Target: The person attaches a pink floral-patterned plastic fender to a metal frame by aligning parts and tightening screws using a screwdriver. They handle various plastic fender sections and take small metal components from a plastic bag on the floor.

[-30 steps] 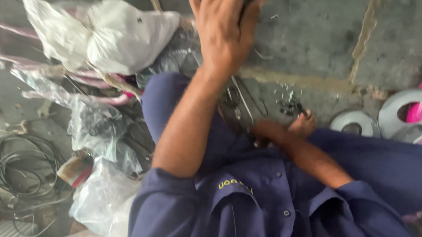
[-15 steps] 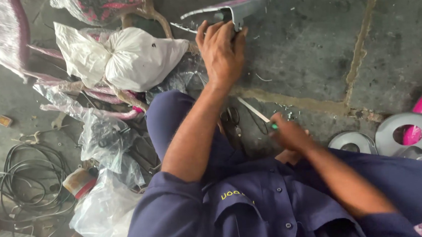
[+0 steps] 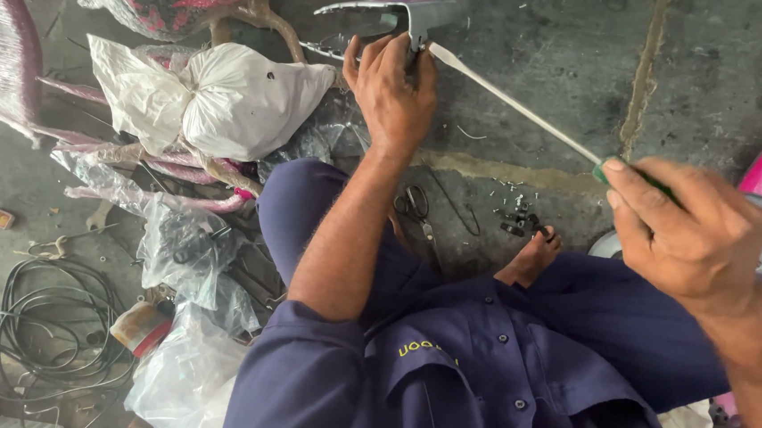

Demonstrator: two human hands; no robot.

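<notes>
- Left hand (image 3: 393,92): stretched forward over the concrete floor (image 3: 550,68), fingers curled down and pressed on the near edge of a grey curved panel (image 3: 403,11).
- Grey curved panel: lies on the floor at the top of view, just beyond the left hand.
- Right hand (image 3: 691,232): raised at right, fingers clamped round the green handle of a long screwdriver (image 3: 516,106).
- Screwdriver: shaft slants up-left, tip meeting the panel beside the left fingers.
- Scissors (image 3: 414,207): flat on the floor beside the knee.
- Small screws (image 3: 517,213): scattered near a bare foot (image 3: 531,257).
- White tied bag (image 3: 239,99): left of the hand.
- Black cable coil (image 3: 41,336): far left.
</notes>
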